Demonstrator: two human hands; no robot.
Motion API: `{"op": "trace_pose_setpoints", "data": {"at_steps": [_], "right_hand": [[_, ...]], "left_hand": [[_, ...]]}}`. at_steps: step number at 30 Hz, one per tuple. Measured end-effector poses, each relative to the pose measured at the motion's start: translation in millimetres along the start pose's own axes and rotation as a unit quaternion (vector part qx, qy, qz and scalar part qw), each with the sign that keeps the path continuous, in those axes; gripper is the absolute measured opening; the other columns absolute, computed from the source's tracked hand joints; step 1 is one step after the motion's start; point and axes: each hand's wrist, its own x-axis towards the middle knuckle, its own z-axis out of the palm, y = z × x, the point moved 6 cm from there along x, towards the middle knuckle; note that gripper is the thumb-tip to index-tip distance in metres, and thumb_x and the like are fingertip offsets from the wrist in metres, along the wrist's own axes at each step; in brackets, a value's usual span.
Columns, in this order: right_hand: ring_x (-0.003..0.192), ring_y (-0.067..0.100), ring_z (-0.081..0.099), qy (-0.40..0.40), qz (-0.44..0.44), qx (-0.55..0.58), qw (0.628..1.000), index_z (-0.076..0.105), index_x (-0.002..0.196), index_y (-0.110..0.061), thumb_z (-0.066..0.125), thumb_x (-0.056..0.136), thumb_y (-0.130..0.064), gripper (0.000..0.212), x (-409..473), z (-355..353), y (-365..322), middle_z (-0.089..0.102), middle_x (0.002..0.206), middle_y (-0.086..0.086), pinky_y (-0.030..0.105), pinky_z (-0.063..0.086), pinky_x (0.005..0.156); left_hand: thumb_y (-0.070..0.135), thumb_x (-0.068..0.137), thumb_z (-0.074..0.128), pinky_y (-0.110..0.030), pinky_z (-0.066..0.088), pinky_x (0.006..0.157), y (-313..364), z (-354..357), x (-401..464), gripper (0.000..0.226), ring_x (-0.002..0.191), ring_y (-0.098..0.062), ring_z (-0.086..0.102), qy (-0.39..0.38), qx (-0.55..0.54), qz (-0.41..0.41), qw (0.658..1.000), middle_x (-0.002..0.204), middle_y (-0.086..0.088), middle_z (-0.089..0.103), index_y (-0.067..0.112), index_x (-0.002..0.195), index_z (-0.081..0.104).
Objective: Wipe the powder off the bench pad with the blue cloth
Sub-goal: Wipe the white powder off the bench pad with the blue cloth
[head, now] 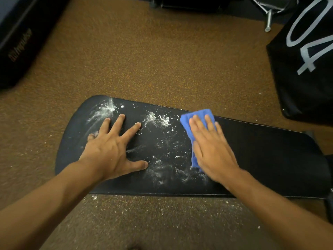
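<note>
White powder [153,117] is lying scattered over the long black padded bench pad [261,156], which is stretching across the speckled brown carpet floor [153,56]. The thickest patches are sitting near the pad's rounded end and along its far edge, with thinner streaks and specks trailing toward its near edge. The stretch of the pad beyond the cloth, away from the rounded end, is looking dark and free of visible powder.

The folded blue cloth [196,118] is lying flat on the pad, about midway along its length and against its far edge. The right hand [212,150] is pressing down on the cloth with fingers straight and close together, palm flat, not curled around it; the cloth is showing past the fingertips and beside the thumb side of the hand.

The left hand [111,150] is resting flat on the pad near its rounded end, fingers spread wide and straight, holding nothing. Its fingertips are touching the pad just beside the heaviest powder patch.

White specks are also lying on the carpet just off the pad's near edge. A black bag with large pale lettering [306,56] is standing on the floor beyond the pad's far edge, and a dark long case with faint lettering [19,42] is lying well apart from the pad's rounded end.
</note>
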Motion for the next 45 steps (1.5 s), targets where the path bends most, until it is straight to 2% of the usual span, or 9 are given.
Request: {"op": "trace_pose_setpoints", "data": {"at_steps": [3, 9, 15, 20, 27, 33, 37, 40, 45], "right_hand": [[0.156, 0.016, -0.006, -0.028, -0.042, 0.019, 0.999, 0.013, 0.162, -0.02, 0.02, 0.103, -0.033, 0.061, -39.4, -2.5, 14.3, 0.007, 0.169, -0.005, 0.044, 0.004, 0.126], [0.155, 0.033, 0.01, 0.035, 0.125, 0.012, 0.992, 0.019, 0.16, -0.013, 0.009, 0.094, -0.036, 0.07, 28.6, -1.0, 16.0, 0.021, 0.167, 0.004, 0.053, 0.013, 0.124], [0.156, 0.021, 0.0, -0.021, -0.049, 0.002, 0.999, 0.018, 0.161, -0.018, 0.021, 0.101, -0.032, 0.062, -31.3, 0.1, 14.2, 0.014, 0.169, -0.002, 0.047, 0.01, 0.126], [0.154, 0.036, 0.013, 0.031, 0.127, 0.014, 0.991, 0.022, 0.159, -0.011, 0.009, 0.092, -0.037, 0.073, 32.0, -3.0, 21.7, 0.024, 0.166, 0.007, 0.055, 0.015, 0.123], [0.156, 0.02, -0.004, -0.029, -0.06, 0.001, 0.998, 0.014, 0.162, -0.018, 0.024, 0.103, -0.03, 0.061, -38.5, 1.4, -17.0, 0.009, 0.17, -0.002, 0.045, 0.006, 0.126], [0.154, 0.034, 0.011, 0.02, 0.132, 0.024, 0.991, 0.02, 0.16, -0.013, 0.004, 0.089, -0.04, 0.077, 36.2, -5.1, 5.7, 0.022, 0.167, 0.005, 0.053, 0.011, 0.124], [0.156, 0.029, 0.008, 0.007, 0.009, 0.012, 1.0, 0.019, 0.16, -0.013, 0.014, 0.097, -0.035, 0.067, 15.6, 0.2, -45.1, 0.019, 0.168, 0.002, 0.051, 0.012, 0.125], [0.156, 0.023, 0.002, -0.019, -0.056, 0.007, 0.998, 0.018, 0.161, -0.017, 0.021, 0.101, -0.032, 0.062, -25.7, 1.6, -28.6, 0.014, 0.169, -0.002, 0.047, 0.01, 0.126], [0.155, 0.032, 0.012, 0.016, 0.083, 0.009, 0.996, 0.022, 0.159, -0.013, 0.011, 0.094, -0.037, 0.071, 32.4, -2.8, 13.9, 0.022, 0.167, 0.004, 0.052, 0.012, 0.124]], "left_hand": [[0.102, 0.059, 0.034, -0.062, 0.03, 0.116, 0.3, -1.0, -2.1, 0.12, 0.154, -0.034, -0.008, -0.001, -0.007, 0.003, 1.0, 0.167, 0.003, -0.02, 0.05, 0.153, -0.017], [0.103, 0.057, 0.032, -0.062, 0.03, 0.115, 0.0, 1.5, -2.5, 0.12, 0.154, -0.033, -0.006, 0.003, -0.006, 0.002, 1.0, 0.167, 0.003, -0.017, 0.05, 0.154, -0.014], [0.103, 0.057, 0.033, -0.063, 0.03, 0.116, -0.6, 0.3, -2.6, 0.12, 0.154, -0.034, -0.007, -0.002, -0.009, 0.001, 1.0, 0.167, 0.003, -0.018, 0.05, 0.154, -0.016], [0.102, 0.059, 0.036, -0.064, 0.031, 0.115, -0.2, 0.0, -2.1, 0.119, 0.154, -0.035, -0.006, -0.003, -0.008, 0.001, 1.0, 0.167, 0.002, -0.017, 0.05, 0.155, -0.013], [0.102, 0.06, 0.036, -0.065, 0.03, 0.114, -0.7, 0.0, -2.5, 0.12, 0.154, -0.036, -0.007, -0.003, -0.014, 0.005, 1.0, 0.168, 0.0, -0.018, 0.049, 0.155, -0.013], [0.1, 0.063, 0.037, -0.065, 0.03, 0.114, 0.1, -0.3, -2.4, 0.118, 0.153, -0.037, -0.007, -0.011, -0.006, 0.009, 1.0, 0.167, 0.0, -0.018, 0.048, 0.155, -0.014], [0.101, 0.06, 0.037, -0.066, 0.03, 0.113, -1.2, 1.1, -1.8, 0.119, 0.154, -0.037, -0.006, -0.004, -0.011, 0.011, 1.0, 0.167, 0.001, -0.017, 0.049, 0.154, -0.014], [0.102, 0.058, 0.038, -0.066, 0.03, 0.113, -1.6, 1.1, -0.7, 0.12, 0.154, -0.036, -0.006, -0.002, -0.019, 0.007, 1.0, 0.167, 0.002, -0.016, 0.05, 0.154, -0.013], [0.102, 0.058, 0.038, -0.065, 0.029, 0.114, 0.6, -0.7, -2.3, 0.12, 0.154, -0.034, -0.008, -0.016, -0.013, -0.003, 1.0, 0.167, 0.004, -0.019, 0.051, 0.154, -0.014]]}}
